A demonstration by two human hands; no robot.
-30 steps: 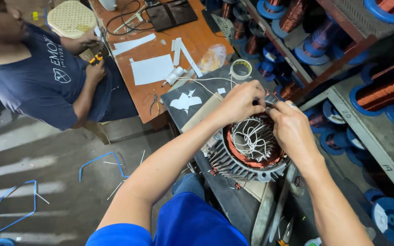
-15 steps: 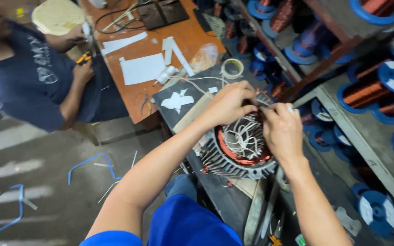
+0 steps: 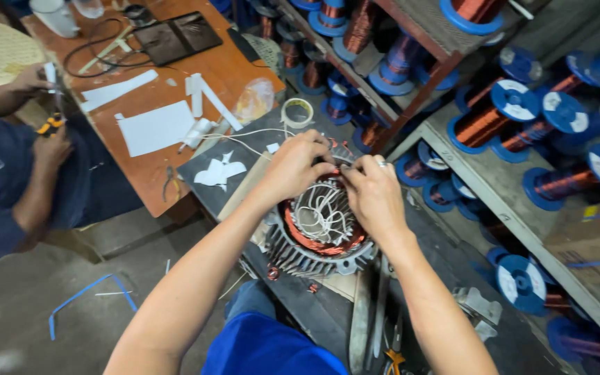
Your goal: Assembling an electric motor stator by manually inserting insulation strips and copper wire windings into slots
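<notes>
A finned grey motor stator [image 3: 317, 246] with copper windings and a bundle of white lead wires [image 3: 321, 212] in its bore stands on a dark workbench [image 3: 210, 191] in front of me. My left hand [image 3: 293, 167] and my right hand [image 3: 373, 194] meet over the stator's far rim. Both pinch the white wires there, fingers closed. A ring shows on my right hand. A long white wire [image 3: 244, 139] trails from the stator toward the wooden table.
A co-worker in a dark shirt [image 3: 8, 173] sits at left by an orange wooden table [image 3: 175, 76] with white paper pieces, a tape roll [image 3: 298, 111] and cables. Shelves with several copper wire spools [image 3: 494, 114] stand at right. Pliers [image 3: 390, 354] lie near me.
The view has shifted left and slightly closer. My hands stay together at the stator's far rim, working the white wires; the co-worker's hands have moved little.
</notes>
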